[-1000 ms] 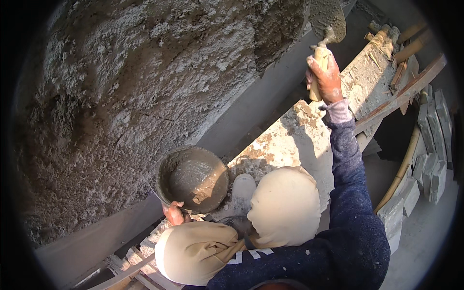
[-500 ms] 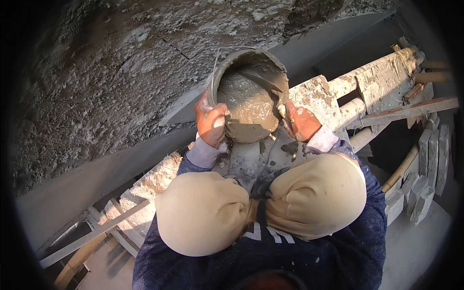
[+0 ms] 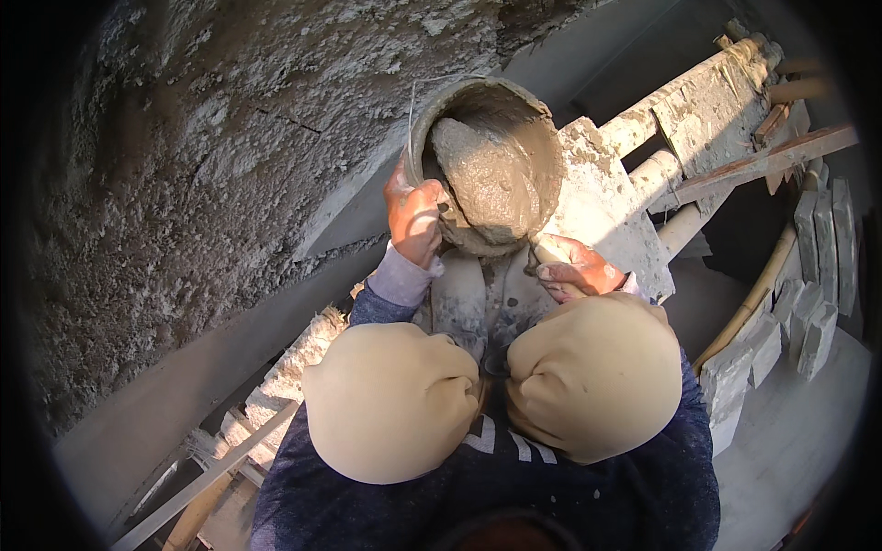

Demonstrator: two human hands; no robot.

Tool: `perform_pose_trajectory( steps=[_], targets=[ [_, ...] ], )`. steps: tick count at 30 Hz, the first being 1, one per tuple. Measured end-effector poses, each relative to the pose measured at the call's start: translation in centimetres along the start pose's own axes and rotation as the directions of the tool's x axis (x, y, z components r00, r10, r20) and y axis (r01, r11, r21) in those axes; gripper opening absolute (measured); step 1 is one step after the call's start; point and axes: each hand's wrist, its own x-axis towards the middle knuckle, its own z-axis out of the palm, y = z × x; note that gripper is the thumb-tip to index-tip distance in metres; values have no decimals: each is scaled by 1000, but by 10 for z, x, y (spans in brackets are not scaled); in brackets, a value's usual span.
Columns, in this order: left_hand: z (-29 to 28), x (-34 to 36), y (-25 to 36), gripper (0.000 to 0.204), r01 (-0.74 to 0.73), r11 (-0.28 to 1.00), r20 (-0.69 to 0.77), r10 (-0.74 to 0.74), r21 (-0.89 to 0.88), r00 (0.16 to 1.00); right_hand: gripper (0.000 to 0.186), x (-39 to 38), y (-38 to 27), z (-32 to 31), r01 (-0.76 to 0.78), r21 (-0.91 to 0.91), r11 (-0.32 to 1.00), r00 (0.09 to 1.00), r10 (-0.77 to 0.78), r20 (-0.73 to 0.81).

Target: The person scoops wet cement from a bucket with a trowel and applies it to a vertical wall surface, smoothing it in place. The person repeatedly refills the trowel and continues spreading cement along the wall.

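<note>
Left hand point(image 3: 413, 219), mortar-stained, clamped on the near left rim of a round grey pan of wet cement mortar point(image 3: 487, 165); fingers curl over the edge, thumb outside. The pan is tilted up against the rough grey plastered wall point(image 3: 230, 165), its mouth turned back toward the person.

Right hand point(image 3: 574, 271) sits just below and right of the pan, fist closed around a pale handle. That is probably a trowel point(image 3: 544, 250) whose blade runs into the mix, but the blade is hidden under the mortar, so I cannot be sure.

Change: a second ago the pan rested low on the planks by the left hand while the right arm stretched far out to the wall with the tool. Half a second ago both hands had the pan raised. Now it stands slightly higher and the right hand has dropped off the rim to the handle. Reads as a reload: mortar being gathered from the pan, not spread.

Beyond the right hand, a mortar-crusted pale wooden scaffold plank point(image 3: 625, 220) on poles. Further out from the right hand, stacked grey stone slabs point(image 3: 808, 275). Two padded tan knees point(image 3: 496, 395) directly beneath both hands.
</note>
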Motion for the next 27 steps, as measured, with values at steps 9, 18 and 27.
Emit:
perform_pose_trajectory(
  steps=[9,18,27],
  targets=[
    [29,28,27,63,51,996,-41,-48,73,998,33,-13,-19,-28,258,-340,904,939,-317,-130],
    [46,19,134,54,176,963,-193,-137,203,972,39,-120,-125,64,425,255,869,845,-279,-456],
    [11,-68,270,45,226,899,-351,-89,375,932,37,-71,-202,112,680,-189,709,116,-358,-926]
  ],
)
